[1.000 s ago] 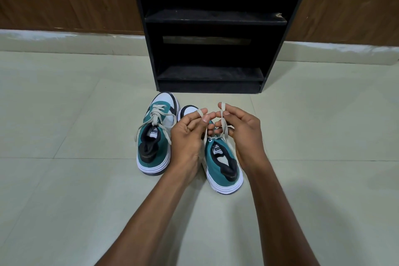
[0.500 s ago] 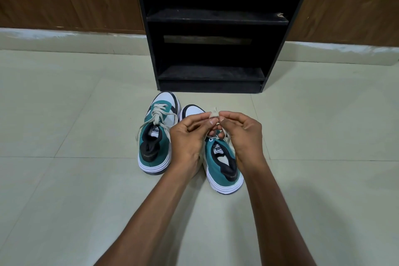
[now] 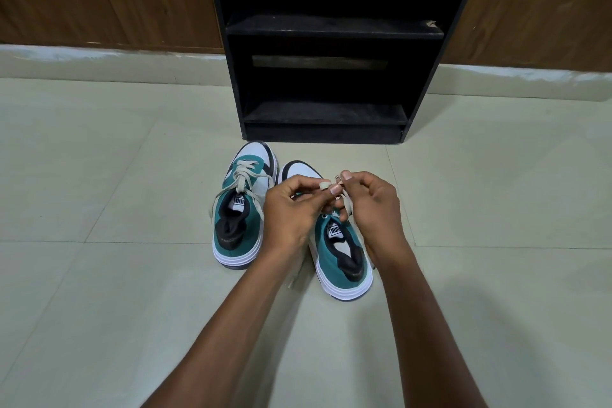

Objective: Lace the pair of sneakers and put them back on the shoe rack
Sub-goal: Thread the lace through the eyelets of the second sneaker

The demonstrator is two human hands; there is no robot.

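Sneakers: left sneaker [image 3: 239, 209] and right sneaker [image 3: 337, 242] are sitting side by side on the floor [image 3: 99, 275], toes pointing to 12 o'clock.
Rack [image 3: 326, 76]: standing just beyond the toes at 12 o'clock.
Left hand [image 3: 291, 209]: pinching the lace [image 3: 346, 204] above the right sneaker.
Right hand [image 3: 374, 205]: gripping the same lace.

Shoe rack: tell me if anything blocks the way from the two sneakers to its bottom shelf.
Nothing visible does. The left sneaker and right sneaker sit on bare floor just before the shoe rack, whose bottom shelf looks empty.
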